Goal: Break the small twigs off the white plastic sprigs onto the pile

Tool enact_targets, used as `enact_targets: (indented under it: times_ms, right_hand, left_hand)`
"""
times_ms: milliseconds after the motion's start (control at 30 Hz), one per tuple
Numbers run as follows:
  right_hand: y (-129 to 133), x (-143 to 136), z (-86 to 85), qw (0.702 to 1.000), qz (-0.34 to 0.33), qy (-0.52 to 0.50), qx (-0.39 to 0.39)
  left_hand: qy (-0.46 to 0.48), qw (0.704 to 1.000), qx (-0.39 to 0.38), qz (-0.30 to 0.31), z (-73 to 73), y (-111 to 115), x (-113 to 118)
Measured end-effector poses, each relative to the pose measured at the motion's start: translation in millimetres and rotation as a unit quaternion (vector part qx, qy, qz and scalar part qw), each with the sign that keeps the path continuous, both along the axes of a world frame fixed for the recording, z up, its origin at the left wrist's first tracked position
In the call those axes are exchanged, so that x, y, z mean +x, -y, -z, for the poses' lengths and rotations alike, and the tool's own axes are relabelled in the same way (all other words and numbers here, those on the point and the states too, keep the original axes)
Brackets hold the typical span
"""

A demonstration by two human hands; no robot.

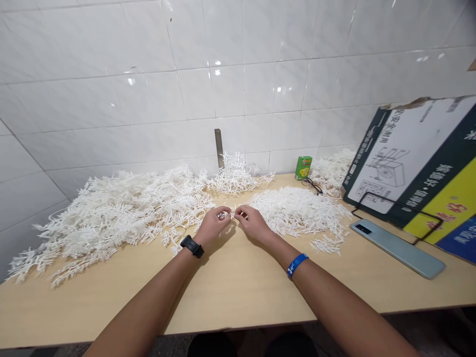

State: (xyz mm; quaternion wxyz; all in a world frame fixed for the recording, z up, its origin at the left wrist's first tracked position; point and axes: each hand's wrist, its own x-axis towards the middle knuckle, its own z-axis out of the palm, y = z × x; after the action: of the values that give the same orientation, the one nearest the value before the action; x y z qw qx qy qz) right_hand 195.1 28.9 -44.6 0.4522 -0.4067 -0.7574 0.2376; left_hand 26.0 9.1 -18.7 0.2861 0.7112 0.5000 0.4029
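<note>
My left hand (212,226) is closed with fingertips pinched around a small white plastic piece (223,216), mostly hidden by the fingers. Close beside it, my right hand (253,223) pinches at the right end of the same piece; whether it grips a separate bit cannot be made out. To the left spreads a large heap of white branched plastic sprues (130,213). Right of my hands lies a flatter pile of small white plastic pieces (297,210). Behind my hands sits a smaller clump of white branched sprues (235,176).
A metal ruler (219,148) leans on the tiled wall (256,89). At the back right are a green box (303,168), dark-framed glasses (313,186) and another white heap (332,171). A phone (397,248), a black wire stand (401,205) and a printed carton (416,168) occupy the right side.
</note>
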Motion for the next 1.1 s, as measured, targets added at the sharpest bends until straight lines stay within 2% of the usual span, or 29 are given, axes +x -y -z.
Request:
enact_targets:
  times_ms: [300,367,533,600,667,767,867,967,1100]
  right_hand:
    - [4,1,-3.6,0.999,0.015,0.021,0.023]
    - [3,4,-4.2,0.997,0.054,0.034,0.034]
    - [-6,22,-4.5,0.963,0.231,0.106,0.084]
    - [-9,27,-5.3,0.956,0.257,0.107,0.093]
    - [-8,26,-6.4,0.967,0.227,0.080,0.082]
    - [-2,15,-7.5,0.993,0.105,0.021,0.039]
    - [7,2,-7.3,1.000,0.002,0.012,0.013]
    - [11,-4,-7.0,0.999,-0.028,0.024,0.007]
    - [9,-2,-7.0,0.999,-0.013,0.040,0.006]
  left_hand:
    - [-0.008,1.000,0.027,-0.013,2.0,-5,-4]
    - [-0.014,1.000,0.022,-0.011,4.2,-5,-4]
    - [-0.038,0.999,0.023,-0.005,7.3,-3,-4]
    - [-0.039,0.999,0.026,0.006,7.2,-2,-3]
    - [-0.042,0.999,0.029,0.017,7.4,-1,-3]
    - [-0.054,0.997,0.041,0.024,9.2,-2,-3]
    - [-0.068,0.996,0.055,0.028,11.5,-4,-3]
    - [-0.072,0.995,0.055,0.047,11.3,-3,-3]
    - [-0.075,0.992,0.054,0.084,6.6,1,-1]
